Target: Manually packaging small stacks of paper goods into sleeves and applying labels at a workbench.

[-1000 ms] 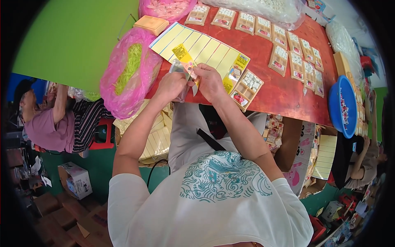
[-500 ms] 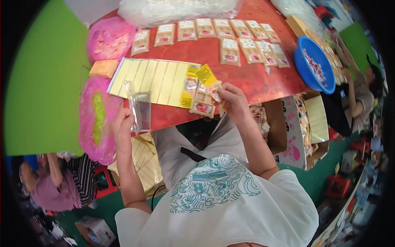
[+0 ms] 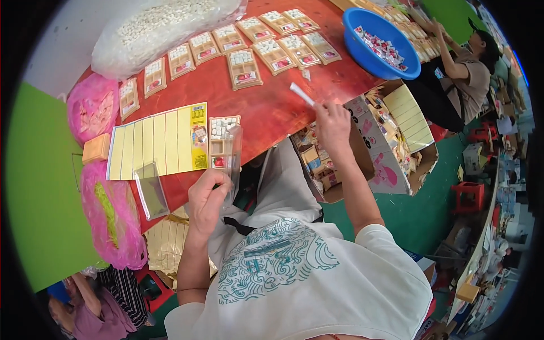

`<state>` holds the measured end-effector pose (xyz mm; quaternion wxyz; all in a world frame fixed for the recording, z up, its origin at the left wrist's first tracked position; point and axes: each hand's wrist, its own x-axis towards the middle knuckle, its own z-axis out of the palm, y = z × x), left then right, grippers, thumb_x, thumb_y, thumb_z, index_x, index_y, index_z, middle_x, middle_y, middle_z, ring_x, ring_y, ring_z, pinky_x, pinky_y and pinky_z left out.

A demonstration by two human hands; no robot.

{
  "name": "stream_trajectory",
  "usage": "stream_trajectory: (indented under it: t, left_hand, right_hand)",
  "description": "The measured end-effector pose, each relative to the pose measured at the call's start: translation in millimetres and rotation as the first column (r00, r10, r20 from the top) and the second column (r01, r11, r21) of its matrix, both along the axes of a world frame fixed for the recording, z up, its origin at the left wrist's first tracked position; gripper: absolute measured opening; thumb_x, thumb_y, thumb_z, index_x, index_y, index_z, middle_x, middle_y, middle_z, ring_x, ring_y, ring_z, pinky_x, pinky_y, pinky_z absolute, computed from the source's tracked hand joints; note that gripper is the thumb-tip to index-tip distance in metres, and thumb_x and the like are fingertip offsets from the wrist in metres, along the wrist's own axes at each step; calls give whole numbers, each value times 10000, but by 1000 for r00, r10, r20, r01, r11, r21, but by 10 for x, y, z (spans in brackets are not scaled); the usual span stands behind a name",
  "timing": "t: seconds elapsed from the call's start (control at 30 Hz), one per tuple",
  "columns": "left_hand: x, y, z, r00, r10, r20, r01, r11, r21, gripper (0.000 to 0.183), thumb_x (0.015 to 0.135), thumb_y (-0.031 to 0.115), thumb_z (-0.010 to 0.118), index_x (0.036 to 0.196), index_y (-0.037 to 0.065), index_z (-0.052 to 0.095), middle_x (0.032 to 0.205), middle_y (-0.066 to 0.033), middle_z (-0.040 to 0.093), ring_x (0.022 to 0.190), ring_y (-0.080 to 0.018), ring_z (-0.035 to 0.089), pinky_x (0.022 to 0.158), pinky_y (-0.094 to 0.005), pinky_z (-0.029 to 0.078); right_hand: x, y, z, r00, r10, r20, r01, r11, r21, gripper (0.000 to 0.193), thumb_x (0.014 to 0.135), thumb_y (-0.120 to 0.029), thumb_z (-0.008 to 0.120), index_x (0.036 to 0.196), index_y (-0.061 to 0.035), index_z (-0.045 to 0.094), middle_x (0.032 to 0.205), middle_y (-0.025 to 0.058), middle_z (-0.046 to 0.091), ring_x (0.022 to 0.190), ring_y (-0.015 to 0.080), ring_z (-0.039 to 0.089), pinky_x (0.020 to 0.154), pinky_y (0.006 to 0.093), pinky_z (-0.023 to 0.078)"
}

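The red table [image 3: 277, 113] curves away in front of me, and off its near right edge stands a cardboard box [image 3: 360, 164] filled with small packs. On the table to my left lies the label sheet [image 3: 156, 141], its stripes running away from me. Against its right end sits the tray [image 3: 217, 146], flat, with its long axis running away from my body and white cubes in the far part. It lies just beyond my left hand [image 3: 208, 198], which is by far the nearer one; my right hand [image 3: 333, 129] is well off to the tray's right, over the near edge of the box. A clear cover [image 3: 233, 158] stretches from my left fingers along the tray's right side, nearly in line with it; I can't tell whether the two touch.

My left forearm comes up steeply, the wrist bent in and the thumb and forefinger closed in a pinch on the cover's near part. My right arm reaches out, knuckles up, fingers narrowed on a white strip [image 3: 301, 94] that points away and leftward.
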<state>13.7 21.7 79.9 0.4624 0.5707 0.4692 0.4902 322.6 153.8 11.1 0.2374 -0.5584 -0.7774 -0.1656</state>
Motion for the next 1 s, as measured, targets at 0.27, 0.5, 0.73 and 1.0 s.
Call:
stream_trajectory:
  t: [0.27,0.5,0.73,1.0]
  left_hand:
    - [201,55,-34,992,-93,-82,86,993,-81,91,821,69,475,804,-16,501,789,-81,545,763,-145,510,763,-270,422]
    - [344,156,-3,983,-14,-182,33,994,102,41,833,22,512,834,-12,534,755,-100,529,661,-188,520,603,-292,421]
    - [554,333,-62,971,70,-230,-27,982,185,22,830,11,523,827,-10,528,755,-131,519,647,-271,525,591,-334,424]
    - [705,458,-56,996,79,40,-77,996,-45,81,859,68,543,810,3,540,678,-52,552,605,-100,507,565,-263,398]
  right_hand:
    - [-118,-95,-172,999,11,-43,-12,999,-30,300,819,-181,638,1092,-61,611,992,77,560,916,240,539,857,383,365]
    - [-222,-160,39,953,23,-304,-48,996,-77,427,821,-127,651,1227,-46,548,1065,133,549,966,296,530,840,402,408]
    - [-538,-327,580,772,58,-633,-130,989,-67,686,817,-89,653,1422,-21,336,1177,214,463,1030,325,483,891,401,400]
    - [-776,-359,814,395,107,-912,-309,951,-22,888,819,11,620,1490,-48,41,1361,216,321,988,214,551,751,294,491]
